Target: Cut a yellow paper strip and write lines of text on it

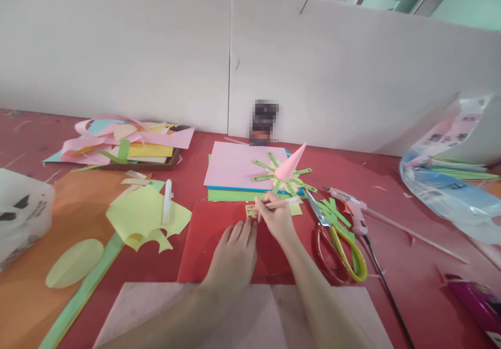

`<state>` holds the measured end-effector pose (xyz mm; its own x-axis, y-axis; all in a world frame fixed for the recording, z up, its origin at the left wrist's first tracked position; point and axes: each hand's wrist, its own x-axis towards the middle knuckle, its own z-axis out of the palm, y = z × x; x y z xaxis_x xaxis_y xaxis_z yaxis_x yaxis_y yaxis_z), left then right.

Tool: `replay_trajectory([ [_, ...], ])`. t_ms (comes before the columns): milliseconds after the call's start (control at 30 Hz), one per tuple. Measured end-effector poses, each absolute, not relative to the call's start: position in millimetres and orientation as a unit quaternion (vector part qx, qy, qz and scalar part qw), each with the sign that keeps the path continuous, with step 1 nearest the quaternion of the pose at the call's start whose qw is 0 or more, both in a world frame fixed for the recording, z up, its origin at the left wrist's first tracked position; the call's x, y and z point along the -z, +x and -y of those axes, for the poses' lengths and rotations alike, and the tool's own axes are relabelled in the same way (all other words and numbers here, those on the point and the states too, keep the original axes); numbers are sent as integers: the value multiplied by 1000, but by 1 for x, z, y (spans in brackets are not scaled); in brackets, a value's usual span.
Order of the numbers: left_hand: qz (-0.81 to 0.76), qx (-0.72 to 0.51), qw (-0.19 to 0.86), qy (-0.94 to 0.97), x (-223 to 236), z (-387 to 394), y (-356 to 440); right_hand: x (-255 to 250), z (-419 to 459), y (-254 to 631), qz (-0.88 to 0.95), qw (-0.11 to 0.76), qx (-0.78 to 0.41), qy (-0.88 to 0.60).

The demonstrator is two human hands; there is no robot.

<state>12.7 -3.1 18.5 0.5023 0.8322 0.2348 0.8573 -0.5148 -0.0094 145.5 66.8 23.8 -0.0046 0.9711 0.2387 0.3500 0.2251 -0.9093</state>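
My left hand point(234, 252) lies flat with fingers together on a red sheet of paper point(203, 244), its fingertips at a small yellow paper piece point(250, 211). My right hand point(276, 214) is closed around a thin pink pencil-like stick point(287, 202), its tip on the yellow piece. Just beyond stands a pink paper cone point(290, 164) on green paper strips point(284, 178), resting on a stack of pink, blue and green sheets point(230, 169).
Red-and-yellow scissors point(336, 244) and a pink glue gun point(350, 206) with a cord lie to the right. Yellow cut shapes point(144, 216), a white glue stick point(167, 208), a tray of paper scraps point(125, 148) sit left. Plastic bags point(450, 177) are on the right.
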Motion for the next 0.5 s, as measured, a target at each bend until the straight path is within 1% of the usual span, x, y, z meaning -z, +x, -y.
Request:
replay_trajectory([
  [500, 489, 107, 72, -863, -17, 2, 13, -22, -67, 145, 622, 471, -330, -531],
])
